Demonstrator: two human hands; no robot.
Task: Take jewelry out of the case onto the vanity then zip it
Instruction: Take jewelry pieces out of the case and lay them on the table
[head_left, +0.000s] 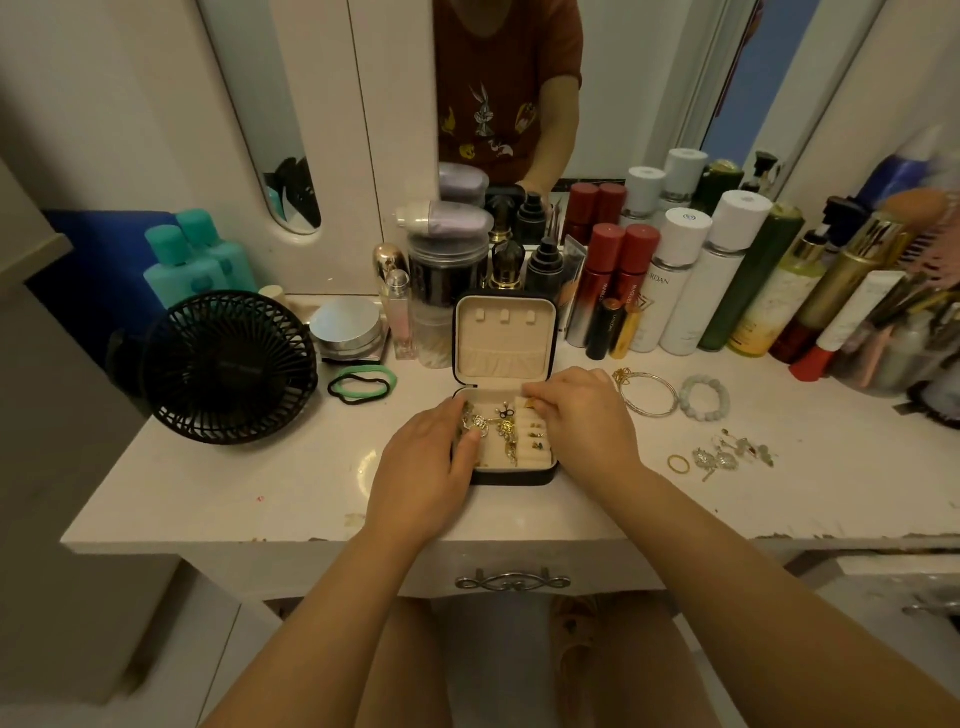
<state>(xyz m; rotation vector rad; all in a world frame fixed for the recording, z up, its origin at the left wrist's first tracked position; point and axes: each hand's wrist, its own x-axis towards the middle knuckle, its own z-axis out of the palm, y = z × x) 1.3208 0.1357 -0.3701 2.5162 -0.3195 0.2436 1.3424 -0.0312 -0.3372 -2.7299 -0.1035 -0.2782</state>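
At left centre a fan (228, 366) stands by the vanity's (234, 483) left edge, hair ties (362, 384) just right of it, with bare top in front of both. In the middle the open case (514, 477) sits a little back from the front edge, lid upright, jewelry (506, 431) in its tray. The left hand (421, 467) grips the case's left wall, thumb inside. The right hand (587, 415) pinches a gold piece (531, 404) at the tray's upper right. Farther right lie a bangle (649, 396), bead bracelet (705, 397), ring (678, 464) and earrings (727, 454) with open top around them. Bottles (675, 280) line the back edge.
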